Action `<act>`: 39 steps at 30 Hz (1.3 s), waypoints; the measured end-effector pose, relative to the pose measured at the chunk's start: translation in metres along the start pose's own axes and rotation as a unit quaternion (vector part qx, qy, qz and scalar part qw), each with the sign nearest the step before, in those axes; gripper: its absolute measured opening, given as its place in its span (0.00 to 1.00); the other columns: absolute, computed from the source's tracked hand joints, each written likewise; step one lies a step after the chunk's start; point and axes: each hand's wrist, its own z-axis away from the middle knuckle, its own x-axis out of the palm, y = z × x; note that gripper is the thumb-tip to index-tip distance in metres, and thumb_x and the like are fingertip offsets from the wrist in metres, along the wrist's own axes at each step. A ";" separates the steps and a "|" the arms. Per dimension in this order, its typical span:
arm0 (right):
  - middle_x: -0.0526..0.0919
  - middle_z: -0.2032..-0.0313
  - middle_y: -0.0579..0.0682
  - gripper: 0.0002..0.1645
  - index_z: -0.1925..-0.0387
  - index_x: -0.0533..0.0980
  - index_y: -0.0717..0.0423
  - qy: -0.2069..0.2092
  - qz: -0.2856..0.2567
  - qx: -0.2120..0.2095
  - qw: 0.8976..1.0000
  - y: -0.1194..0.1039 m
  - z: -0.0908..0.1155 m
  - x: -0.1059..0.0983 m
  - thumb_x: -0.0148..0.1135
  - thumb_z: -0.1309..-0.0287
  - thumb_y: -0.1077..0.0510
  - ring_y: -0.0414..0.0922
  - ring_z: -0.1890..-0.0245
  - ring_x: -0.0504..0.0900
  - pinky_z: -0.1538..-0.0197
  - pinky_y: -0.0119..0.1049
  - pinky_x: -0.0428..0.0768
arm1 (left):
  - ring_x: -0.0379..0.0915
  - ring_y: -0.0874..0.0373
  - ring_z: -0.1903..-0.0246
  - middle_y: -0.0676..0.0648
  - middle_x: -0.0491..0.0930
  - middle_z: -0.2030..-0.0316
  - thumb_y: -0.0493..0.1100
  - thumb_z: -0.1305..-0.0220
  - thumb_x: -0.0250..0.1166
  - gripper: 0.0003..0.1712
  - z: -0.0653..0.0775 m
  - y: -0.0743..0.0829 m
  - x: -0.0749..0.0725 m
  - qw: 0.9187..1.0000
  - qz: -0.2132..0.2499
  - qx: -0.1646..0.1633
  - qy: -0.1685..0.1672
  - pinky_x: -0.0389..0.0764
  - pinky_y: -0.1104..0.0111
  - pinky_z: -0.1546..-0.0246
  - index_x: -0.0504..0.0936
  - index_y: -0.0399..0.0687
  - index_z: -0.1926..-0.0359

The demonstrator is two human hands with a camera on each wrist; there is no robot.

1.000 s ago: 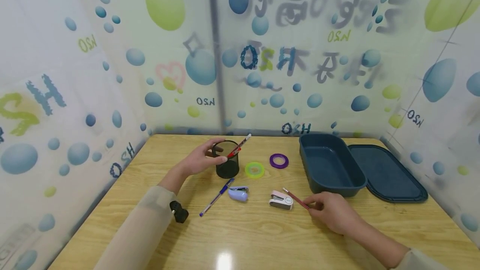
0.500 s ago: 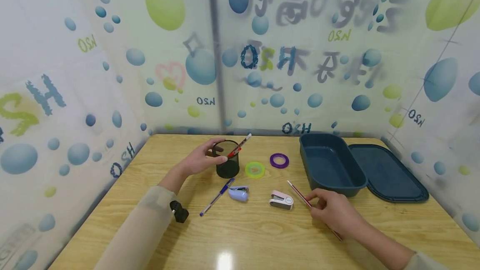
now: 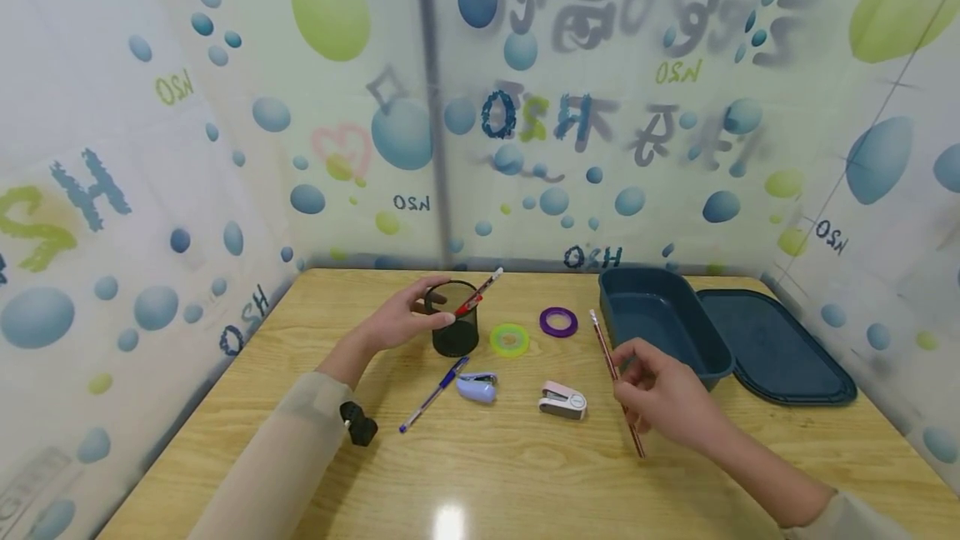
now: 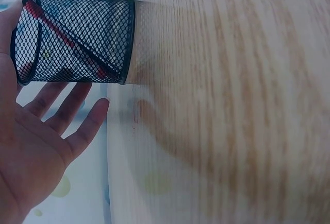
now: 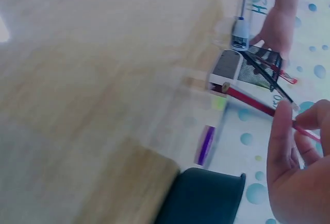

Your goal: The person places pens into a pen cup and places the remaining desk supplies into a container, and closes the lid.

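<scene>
My left hand (image 3: 408, 319) grips a black mesh pen cup (image 3: 455, 338) near its rim, thumb on the near side and fingers behind. A red pen (image 3: 470, 304) leans in the cup, its upper end sticking out to the right. In the left wrist view the cup's mesh wall (image 4: 82, 38) shows the pen slanting inside. My right hand (image 3: 663, 394) pinches a dark red pencil (image 3: 630, 423) between thumb and fingers, beside the dark blue bin. From the right wrist, one end of the pencil (image 5: 252, 100) points away from the fingertips.
A pink stapler (image 3: 562, 401), a lilac stapler (image 3: 477, 387) and a blue pen (image 3: 433, 396) lie between the hands. Behind them are a yellow-green tape roll (image 3: 509, 340) and a purple one (image 3: 558, 322). The bin (image 3: 708, 352) and its lid (image 3: 783, 348) stand at right.
My right hand has raised the pencil from beside the pink stapler, moved slightly away from me and turned it more upright. The left hand and the cup have stayed put.
</scene>
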 end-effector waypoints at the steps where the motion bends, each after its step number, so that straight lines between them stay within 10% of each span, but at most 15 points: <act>1: 0.81 0.67 0.51 0.19 0.40 0.76 0.52 0.002 0.001 -0.003 1.000 -0.002 -0.002 -0.001 0.65 0.30 0.63 0.50 0.75 0.83 0.73 0.42 0.86 | 0.73 0.31 0.29 0.35 0.72 0.24 0.59 0.23 0.70 0.47 0.000 0.000 0.000 1.000 0.000 0.001 0.000 0.82 0.41 0.35 0.60 0.54 0.13; 39: 0.88 0.49 0.61 0.11 0.46 0.79 0.52 0.088 -0.115 -0.164 0.976 -0.117 -0.119 0.027 0.64 0.20 0.52 0.50 0.75 0.87 0.65 0.42 0.81 | 0.74 0.32 0.29 0.35 0.68 0.21 0.57 0.23 0.71 0.44 0.001 0.000 0.001 1.000 0.018 0.001 0.002 0.84 0.44 0.37 0.63 0.60 0.14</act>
